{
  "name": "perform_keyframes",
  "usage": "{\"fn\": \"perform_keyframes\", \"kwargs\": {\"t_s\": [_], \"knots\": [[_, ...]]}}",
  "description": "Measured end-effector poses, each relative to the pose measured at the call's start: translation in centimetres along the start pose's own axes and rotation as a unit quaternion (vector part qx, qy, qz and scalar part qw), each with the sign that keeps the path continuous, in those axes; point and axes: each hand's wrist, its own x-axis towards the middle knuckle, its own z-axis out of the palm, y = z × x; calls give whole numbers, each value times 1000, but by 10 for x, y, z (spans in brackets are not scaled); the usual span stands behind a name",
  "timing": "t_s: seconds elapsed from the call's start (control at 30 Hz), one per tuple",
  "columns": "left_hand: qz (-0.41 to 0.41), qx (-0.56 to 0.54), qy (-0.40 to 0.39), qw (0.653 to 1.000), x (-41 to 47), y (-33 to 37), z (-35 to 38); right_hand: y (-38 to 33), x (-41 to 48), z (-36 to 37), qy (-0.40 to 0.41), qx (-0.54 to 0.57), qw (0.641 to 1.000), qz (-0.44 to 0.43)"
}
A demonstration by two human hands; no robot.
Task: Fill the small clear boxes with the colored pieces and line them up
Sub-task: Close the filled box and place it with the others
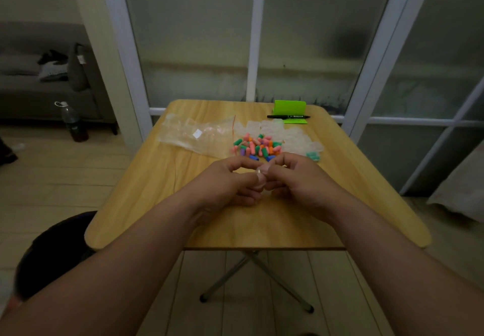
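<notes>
A small clear box [259, 172], barely visible, is pinched between the curled fingertips of the left hand [230, 182] and the right hand [296, 178], both grips narrow, over the wooden worktop [162, 204]. Just beyond, colored pieces [258, 147] are heaped beside more clear boxes [293, 136].

we saw a wooden table [183, 217] carrying a clear plastic bag [193, 135] at its left, a heap of colored pieces [258, 147] just beside it, small clear boxes [296, 139] right of the heap, and a black marker [288, 116] across a green pad [289, 107] near the far edge.
</notes>
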Motion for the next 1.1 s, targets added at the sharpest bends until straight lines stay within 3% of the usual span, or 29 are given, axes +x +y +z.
{"fn": "perform_keyframes", "kwargs": {"t_s": [0.67,0.9,1.1], "knots": [[-12,-27,5,1000,-2,0,-8,2,4,10,21,-31,999,-15],[-30,-84,30,996,-1,1,-6,2,3,10,70,10,998,4],[-58,-87,47,993,2,-5,1,4,-4,16,63,-221,969,-88]]}}
